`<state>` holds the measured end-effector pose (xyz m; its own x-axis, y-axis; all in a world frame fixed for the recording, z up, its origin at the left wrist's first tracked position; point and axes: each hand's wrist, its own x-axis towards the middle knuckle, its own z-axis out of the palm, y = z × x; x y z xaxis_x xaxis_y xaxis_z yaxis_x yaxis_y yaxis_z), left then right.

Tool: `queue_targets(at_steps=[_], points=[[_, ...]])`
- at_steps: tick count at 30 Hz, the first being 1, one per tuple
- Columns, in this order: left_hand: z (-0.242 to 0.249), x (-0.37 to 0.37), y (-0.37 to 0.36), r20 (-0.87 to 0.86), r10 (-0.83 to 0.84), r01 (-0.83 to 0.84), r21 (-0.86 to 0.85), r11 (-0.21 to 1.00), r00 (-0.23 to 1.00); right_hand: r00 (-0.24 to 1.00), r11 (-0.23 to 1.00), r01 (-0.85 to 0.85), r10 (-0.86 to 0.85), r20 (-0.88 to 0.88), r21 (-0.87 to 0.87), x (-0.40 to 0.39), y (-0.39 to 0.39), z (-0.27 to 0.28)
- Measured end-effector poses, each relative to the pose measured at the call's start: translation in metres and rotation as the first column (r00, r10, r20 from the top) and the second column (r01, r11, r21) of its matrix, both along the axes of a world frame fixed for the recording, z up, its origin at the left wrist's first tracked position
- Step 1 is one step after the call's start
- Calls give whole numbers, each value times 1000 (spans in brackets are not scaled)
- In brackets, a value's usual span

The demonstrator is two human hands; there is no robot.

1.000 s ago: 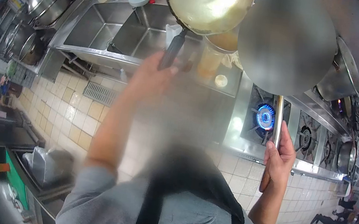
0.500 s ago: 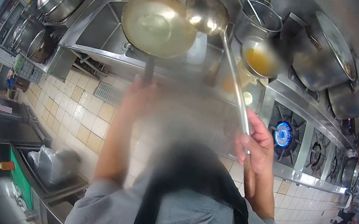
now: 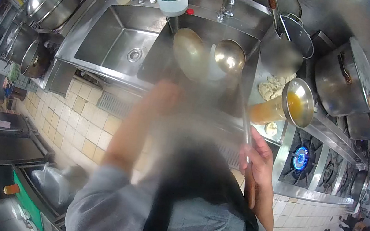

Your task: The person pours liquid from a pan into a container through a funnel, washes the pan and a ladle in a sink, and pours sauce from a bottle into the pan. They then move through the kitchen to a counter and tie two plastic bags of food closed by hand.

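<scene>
Blurred by a hazy patch, my left hand [image 3: 164,96] grips the wok, whose handle is lost in the haze. The wok [image 3: 187,52] is tilted steeply over the right-hand sink basin [image 3: 247,41]. A long-handled ladle [image 3: 229,56] is in my right hand [image 3: 259,158], fingers closed round its shaft; its brown wooden end hangs below the hand. The ladle's bowl is just right of the wok. Behind both, a pale object in the sink is partly hidden.
A steel bowl or funnel [image 3: 309,92] with yellow-orange liquid tops a container [image 3: 268,112] on the counter. Rightward, one burner [image 3: 301,158] has a blue flame. Big pots [image 3: 340,90] stand behind the stove. A white tub [image 3: 172,6] with a green scouring pad hangs by the faucets [image 3: 227,5].
The wok went from nearly level to steeply tilted, and its bowl moved right and down over the sink. My left hand and the ladle's bowl also shifted right. The camera view changed slightly.
</scene>
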<state>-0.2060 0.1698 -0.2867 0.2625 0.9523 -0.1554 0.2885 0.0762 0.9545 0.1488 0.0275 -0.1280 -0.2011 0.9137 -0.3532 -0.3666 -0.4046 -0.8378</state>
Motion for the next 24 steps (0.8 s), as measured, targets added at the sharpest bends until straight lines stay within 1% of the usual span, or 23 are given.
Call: queue_targets(at_steps=[1,3,4,5,6,7,8,9,10,11,12,13,14,15,16,17,18,19,20,21,22,23,24], points=[[-9,1,5,1,-3,3,-2,1000,1000,1000,1000,3,-3,1,-2,3,4,-2],[-40,-5,33,56,-11,20,-165,986,998,1000,1000,-8,8,20,-24,6,18,-10],[-84,-18,43,-233,-120,176,237,955,965,999,999,8,-6,54,-31,5,22,-12],[-72,-14,44,-230,-154,208,231,950,961,998,998,41,-39,56,-38,4,25,-10],[-45,-6,45,-2,33,-33,-196,980,999,993,995,36,-26,116,-88,3,29,-6],[-30,3,49,104,287,-162,-622,766,952,984,990,44,-19,177,-136,3,32,-3],[-34,4,53,167,312,-132,-654,745,935,993,994,44,-33,110,-103,5,32,-13],[-45,-3,58,232,328,-88,-682,726,916,997,985,49,-39,65,-164,4,35,-12],[-90,-24,68,157,98,-7,-496,868,983,997,993,55,-50,58,-100,4,34,-20],[-72,-10,76,118,400,-178,-758,627,909,996,997,69,-66,60,-37,3,32,-30],[-98,-29,87,180,65,69,-649,758,982,995,989,98,-93,45,-113,1,32,-34],[-109,-33,93,200,35,104,-640,761,979,992,974,128,-126,26,-186,-3,33,-36],[-111,-30,98,119,147,-13,-731,682,982,990,974,142,-135,50,-177,-9,36,-39],[-111,-34,107,133,-3,96,-702,706,991,987,973,154,-143,73,-172,-17,39,-40],[-121,-43,114,93,32,36,-645,763,995,980,964,195,-186,63,-183,-26,43,-40],[-88,-33,127,156,-4,128,-795,594,988,974,957,225,-219,54,-185,-33,47,-40],[-94,-35,138,50,59,6,-815,580,997,961,959,257,-242,134,-118,-40,48,-40],[-95,-43,147,29,-19,35,-815,578,999,945,945,308,-292,144,-108,-48,51,-40],[-100,-52,154,9,-84,56,-816,575,996,946,941,317,-305,112,-116,-54,55,-44],[-117,-60,158,-20,-137,60,-828,557,990,947,939,318,-310,80,-127,-60,58,-48],[-134,-67,163,-56,-185,54,-841,539,981,942,937,330,-318,109,-114,-68,61,-52],[-145,-71,166,-50,-207,70,-841,536,977,934,929,351,-339,115,-114,-75,64,-52],[-154,-72,162,-114,-261,30,-870,491,959,925,917,374,-358,127,-138,-83,65,-49]])
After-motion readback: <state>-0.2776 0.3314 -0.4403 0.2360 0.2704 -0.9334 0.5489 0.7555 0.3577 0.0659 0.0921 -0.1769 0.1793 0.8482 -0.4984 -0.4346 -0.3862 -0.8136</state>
